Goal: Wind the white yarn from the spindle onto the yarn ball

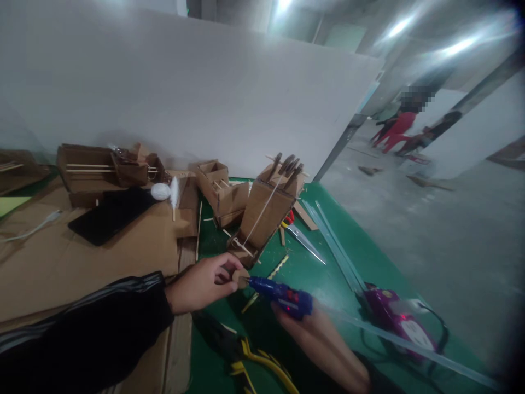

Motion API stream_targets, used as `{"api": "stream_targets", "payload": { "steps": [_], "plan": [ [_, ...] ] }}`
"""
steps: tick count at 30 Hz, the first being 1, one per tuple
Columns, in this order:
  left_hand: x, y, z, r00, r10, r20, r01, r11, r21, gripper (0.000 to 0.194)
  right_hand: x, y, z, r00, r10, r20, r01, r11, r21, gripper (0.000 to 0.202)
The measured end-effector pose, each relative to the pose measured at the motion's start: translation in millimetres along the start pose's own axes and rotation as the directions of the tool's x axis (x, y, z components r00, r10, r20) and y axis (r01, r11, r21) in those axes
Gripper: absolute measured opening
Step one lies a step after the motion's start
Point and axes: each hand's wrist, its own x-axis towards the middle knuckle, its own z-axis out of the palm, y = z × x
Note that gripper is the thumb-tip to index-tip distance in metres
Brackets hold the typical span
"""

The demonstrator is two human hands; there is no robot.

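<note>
My left hand [207, 282] pinches a small round piece of brown cardboard [240, 278] between thumb and fingers. In my right hand [305, 325] is a blue cordless glue gun [283, 295], its nozzle at the cardboard piece and a clear glue stick [394, 335] running out of its back. Just beyond my hands a tall cardboard box [266, 210] leans at a tilt, with strips standing at its top and a white string down its front. Pliers [266, 361] with yellow and black handles lie below my hands.
Scissors [305, 243], clear glue sticks [338, 251] and a purple power box [396, 317] are on the green table [365, 241]. At the left are cardboard sheets [135, 257], a black flat object [117, 213] and cardboard boxes [88, 172]. People [400, 126] are in the right background.
</note>
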Motion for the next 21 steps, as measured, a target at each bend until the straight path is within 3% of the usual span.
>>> {"api": "stream_targets", "payload": {
  "steps": [11, 21],
  "plan": [
    [0.3, 2.5, 0.4, 1.0, 0.0, 0.002, 0.0, 1.0, -0.006, 0.02, 1.7, 1.1, 0.9, 0.998, 0.015, -0.062, -0.015, 1.0, 0.005, 0.018],
    [0.5, 0.9, 0.1, 1.0, -0.003, -0.006, 0.003, 1.0, 0.002, 0.021, 0.3, 9.7, -1.7, 0.992, -0.09, -0.091, 0.083, 0.993, -0.083, 0.019]
  ]
}}
